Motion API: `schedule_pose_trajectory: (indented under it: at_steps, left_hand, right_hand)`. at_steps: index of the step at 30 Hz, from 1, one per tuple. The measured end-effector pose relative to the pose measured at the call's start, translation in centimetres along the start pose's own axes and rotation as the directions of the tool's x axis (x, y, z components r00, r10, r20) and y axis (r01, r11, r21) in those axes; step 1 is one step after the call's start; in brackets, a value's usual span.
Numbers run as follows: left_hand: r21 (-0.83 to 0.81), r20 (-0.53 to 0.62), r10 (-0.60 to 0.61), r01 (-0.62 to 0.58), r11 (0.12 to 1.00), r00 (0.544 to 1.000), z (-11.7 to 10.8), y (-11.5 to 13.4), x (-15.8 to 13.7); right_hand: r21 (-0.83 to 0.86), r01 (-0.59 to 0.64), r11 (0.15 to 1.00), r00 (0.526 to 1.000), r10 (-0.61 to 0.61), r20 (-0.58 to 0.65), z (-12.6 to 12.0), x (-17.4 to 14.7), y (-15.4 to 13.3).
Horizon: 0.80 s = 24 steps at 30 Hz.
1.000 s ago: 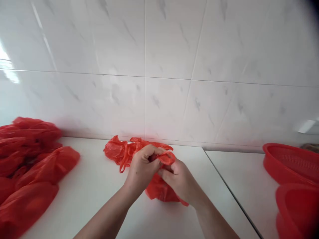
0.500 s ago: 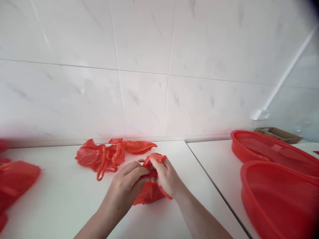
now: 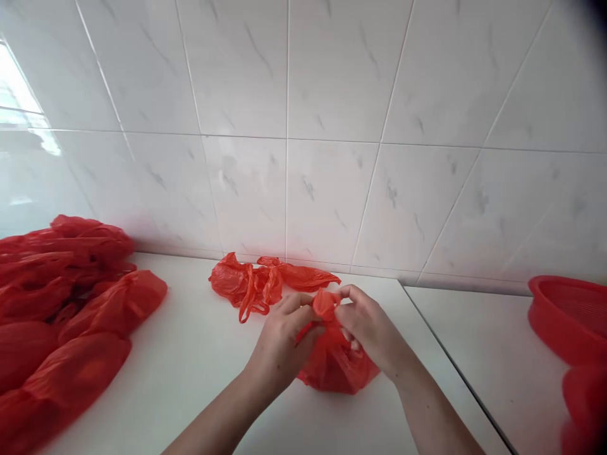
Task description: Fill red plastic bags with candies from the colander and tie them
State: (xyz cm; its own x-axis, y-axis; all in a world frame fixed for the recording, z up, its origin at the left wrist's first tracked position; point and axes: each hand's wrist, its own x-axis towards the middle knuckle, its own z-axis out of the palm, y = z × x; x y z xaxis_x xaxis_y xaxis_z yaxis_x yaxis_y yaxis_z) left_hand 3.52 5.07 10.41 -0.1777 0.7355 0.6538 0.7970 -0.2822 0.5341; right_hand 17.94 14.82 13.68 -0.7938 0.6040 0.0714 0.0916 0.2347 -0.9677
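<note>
A red plastic bag (image 3: 337,370) rests on the white table in front of me, its gathered top between my two hands. My left hand (image 3: 287,338) grips the neck of the bag from the left, fingers curled round it. From the right, my right hand (image 3: 367,325) pinches the top of the bag with thumb and forefinger. What the bag contains is hidden by the red film. Just behind my left hand lies a crumpled red plastic bag (image 3: 232,281) with its loop handles loose, and a flatter red bag (image 3: 308,276) lies beside it.
A large heap of red plastic bags (image 3: 71,303) covers the table's left side. Red baskets (image 3: 545,316) stand at the right edge, on a second white tabletop (image 3: 478,335) beyond a dark seam. A tiled wall (image 3: 332,189) rises behind.
My view has swung left, bringing more of the red heap into sight. My hands have shifted on the bag's top, which now stands up gathered between them.
</note>
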Motion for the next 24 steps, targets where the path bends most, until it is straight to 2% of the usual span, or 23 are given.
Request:
schedule_pose_trajectory:
  at_steps: [4, 7, 10, 13, 17, 21, 24]
  left_hand:
    - [0.126, 0.019, 0.156, -0.157, 0.98, 0.988, 0.2, 0.0, -0.1]
    - [0.17, 0.055, 0.191, -0.198, 0.965, 0.98, 0.3, 0.0, 0.0]
    - [0.182, 0.098, 0.174, -0.189, 0.965, 0.98, 0.1, 0.1, 0.0]
    - [0.122, 0.09, 0.074, -0.085, 0.989, 0.993, -0.2, 0.2, 0.0]
    - [-0.011, 0.03, -0.179, 0.179, 0.984, 0.983, -1.0, 0.6, 0.0]
    - [-0.227, 0.142, -0.336, 0.361, 0.905, 0.931, -1.2, 0.8, -0.2]
    - [-0.336, 0.223, -0.397, 0.453, 0.826, 0.89, -0.9, 0.7, -0.2]
  right_hand:
    - [-0.029, -0.022, 0.999, 1.0, 0.022, -0.015, 0.2, -0.3, -0.6]
    - [0.038, 0.021, 0.999, 1.0, -0.02, -0.024, 0.1, -0.2, -0.3]
    - [0.063, 0.092, 0.994, 0.996, -0.092, 0.002, 0.0, 0.0, 0.3]
    - [0.048, 0.096, 0.994, 0.993, -0.098, 0.062, -0.3, 0.2, 0.6]
    - [0.054, 0.065, 0.996, 0.983, -0.074, 0.169, -0.9, 0.1, 0.9]
    - [0.116, 0.086, 0.99, 0.944, -0.118, 0.309, -1.4, 0.0, 1.0]
    - [0.11, 0.032, 0.993, 0.931, -0.07, 0.357, -1.8, -0.2, 1.0]
